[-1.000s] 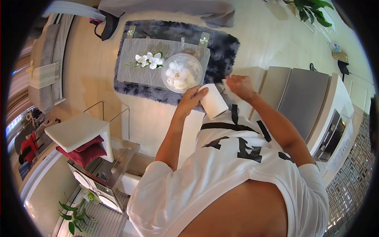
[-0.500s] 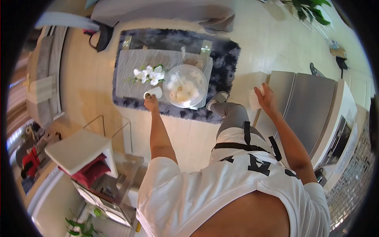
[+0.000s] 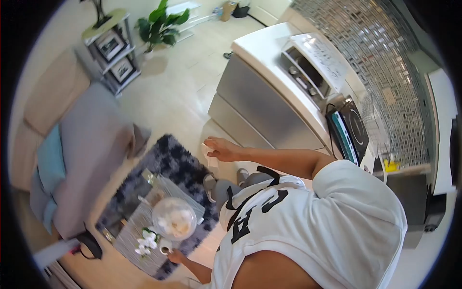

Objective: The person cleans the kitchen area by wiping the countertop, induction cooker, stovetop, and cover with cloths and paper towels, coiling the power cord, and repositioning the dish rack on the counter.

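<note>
My left hand [image 3: 176, 256] is low in the view, at the near edge of the grey coffee table [image 3: 129, 234]. Its fingers are closed on the rim of a white paper roll [image 3: 165, 247], whose open core faces up. White flowers [image 3: 147, 242] and a clear round container [image 3: 174, 219] with pale items inside are right beside the roll. Stretched out over the floor near the fridge, my right hand [image 3: 222, 149] pinches a thin piece of white tissue [image 3: 210, 158] that hangs below its fingers.
A grey fridge [image 3: 269, 103] and a white counter [image 3: 269, 38] with an oven [image 3: 304, 70] stand ahead and right. At the left is a covered sofa [image 3: 91, 144]. A dark rug [image 3: 168, 151] lies under the table, near my feet. A potted plant [image 3: 159, 29] stands farther back.
The view has swung right toward the kitchen. The roll went from near my body to the coffee table with my left hand. My right hand has moved away from it with the tissue.
</note>
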A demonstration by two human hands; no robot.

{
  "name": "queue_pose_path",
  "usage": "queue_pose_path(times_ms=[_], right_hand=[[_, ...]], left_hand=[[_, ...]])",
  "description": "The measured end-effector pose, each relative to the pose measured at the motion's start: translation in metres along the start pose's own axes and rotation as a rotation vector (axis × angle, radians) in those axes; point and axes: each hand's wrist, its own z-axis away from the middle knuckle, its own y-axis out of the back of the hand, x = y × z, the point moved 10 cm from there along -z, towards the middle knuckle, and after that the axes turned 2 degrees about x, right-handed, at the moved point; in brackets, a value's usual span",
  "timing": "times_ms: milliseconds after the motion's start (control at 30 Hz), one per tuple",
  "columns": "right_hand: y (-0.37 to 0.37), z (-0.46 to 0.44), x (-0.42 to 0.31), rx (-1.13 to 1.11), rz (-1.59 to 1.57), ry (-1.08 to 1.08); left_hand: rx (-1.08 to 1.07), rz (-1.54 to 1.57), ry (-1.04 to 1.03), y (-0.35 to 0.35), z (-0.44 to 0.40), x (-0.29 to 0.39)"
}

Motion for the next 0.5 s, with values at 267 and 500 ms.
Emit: queue_pose_path(times_ms=[267, 500], right_hand=[[0.255, 0.063, 0.06, 0.62, -0.327, -0.107], [0.465, 0.184, 0.164, 1.105, -0.264, -0.355]], left_hand=[[-0.511, 0.477, -0.506, -0.005, 0.074, 0.269], [-1.057, 0.898, -1.087, 0.099, 0.291, 0.644]])
